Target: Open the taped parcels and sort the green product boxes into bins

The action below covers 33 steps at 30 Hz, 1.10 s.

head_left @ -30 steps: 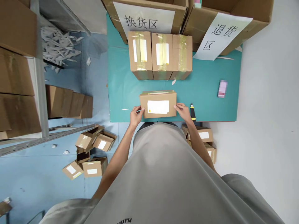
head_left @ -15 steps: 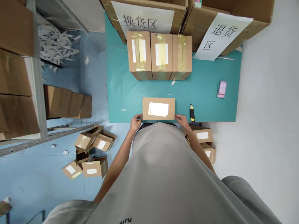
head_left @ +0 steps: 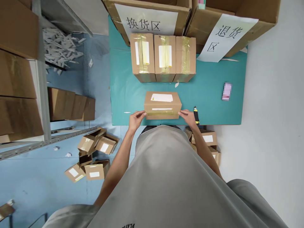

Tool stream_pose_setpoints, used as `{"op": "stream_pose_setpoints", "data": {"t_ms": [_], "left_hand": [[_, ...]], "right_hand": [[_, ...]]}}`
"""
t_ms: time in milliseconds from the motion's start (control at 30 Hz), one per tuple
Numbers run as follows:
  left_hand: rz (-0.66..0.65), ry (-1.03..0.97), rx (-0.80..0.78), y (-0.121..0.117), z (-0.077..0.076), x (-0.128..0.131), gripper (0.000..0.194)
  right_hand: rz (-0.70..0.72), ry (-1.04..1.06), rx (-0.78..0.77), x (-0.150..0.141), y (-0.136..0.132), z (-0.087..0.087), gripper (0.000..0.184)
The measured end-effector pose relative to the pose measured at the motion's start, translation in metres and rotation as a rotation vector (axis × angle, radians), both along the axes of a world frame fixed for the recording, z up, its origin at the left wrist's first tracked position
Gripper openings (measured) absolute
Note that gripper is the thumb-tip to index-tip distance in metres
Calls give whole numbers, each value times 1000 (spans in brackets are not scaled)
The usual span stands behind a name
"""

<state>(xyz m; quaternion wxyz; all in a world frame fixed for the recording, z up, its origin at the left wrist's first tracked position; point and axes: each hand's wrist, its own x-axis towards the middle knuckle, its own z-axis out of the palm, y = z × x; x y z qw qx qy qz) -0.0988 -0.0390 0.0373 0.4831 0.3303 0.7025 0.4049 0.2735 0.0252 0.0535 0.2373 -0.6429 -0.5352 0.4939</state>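
Observation:
A brown cardboard box is at the front of the green table, tilted so that two of its faces show. One face carries a white label; the nearer face has a strip of clear yellowish tape. My left hand pinches the box's left end. At the right end my right hand grips it with thumb and fingers. Just right of that hand lies a black and yellow utility knife.
Three taped cardboard boxes stand in a row behind. Large open cartons with paper signs are at the back of the green table. A blurred pink item lies right. Shelving with boxes stands left; opened boxes lie on the floor.
The box has turned: its labelled face, which faced up, has rolled away from me and the taped side now shows. Both hands have risen slightly with its ends.

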Motion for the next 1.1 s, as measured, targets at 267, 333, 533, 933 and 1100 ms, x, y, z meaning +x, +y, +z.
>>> {"op": "stream_pose_setpoints", "data": {"t_ms": [267, 333, 533, 933, 1100], "left_hand": [[26, 156, 54, 21, 27, -13, 41], [16, 150, 0, 17, 22, -12, 38], [26, 144, -123, 14, 3, -2, 30], [-286, 360, 23, 51, 73, 65, 34], [-657, 444, 46, 79, 117, 182, 37]], "right_hand": [[-30, 1, 27, -7, 20, 14, 53], [-30, -21, 1, -10, 16, 7, 50], [-21, -120, -44, -18, 16, -12, 41], [-83, -279, 20, 44, 21, -30, 41], [-142, -226, 32, 67, 19, -41, 72]]}}
